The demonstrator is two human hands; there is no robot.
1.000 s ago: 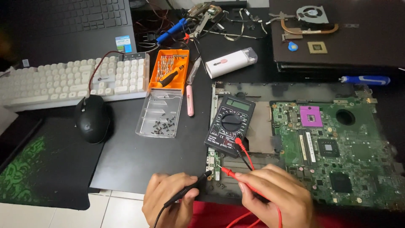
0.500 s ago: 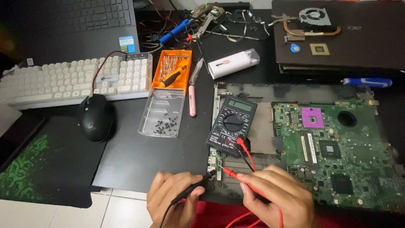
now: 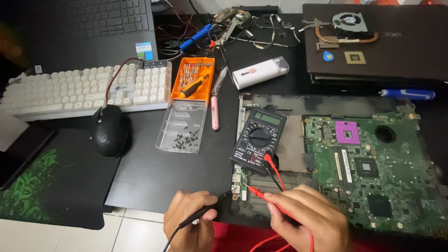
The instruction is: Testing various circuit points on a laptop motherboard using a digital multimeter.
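Note:
My left hand (image 3: 189, 224) grips a black test probe (image 3: 212, 208) whose tip points right toward the small green board section (image 3: 239, 183) at the laptop frame's near left corner. My right hand (image 3: 310, 219) pinches a red test probe (image 3: 261, 192) with its tip aimed left at the same spot. Both leads run to a black multimeter (image 3: 258, 140) lying on the frame, left of the large green motherboard (image 3: 373, 163).
A black mouse (image 3: 110, 131) and white keyboard (image 3: 84, 91) lie at the left. An orange screwdriver-bit case (image 3: 193, 79) with its clear lid (image 3: 182, 126) holding screws, a pink pen (image 3: 214, 113), a white box (image 3: 259, 72) and a blue screwdriver (image 3: 408, 94) surround the work. A dark laptop base (image 3: 373, 42) sits behind.
Both hands and probes have stayed near the frame's near left corner; the left hand shifted slightly right. The view moved a little.

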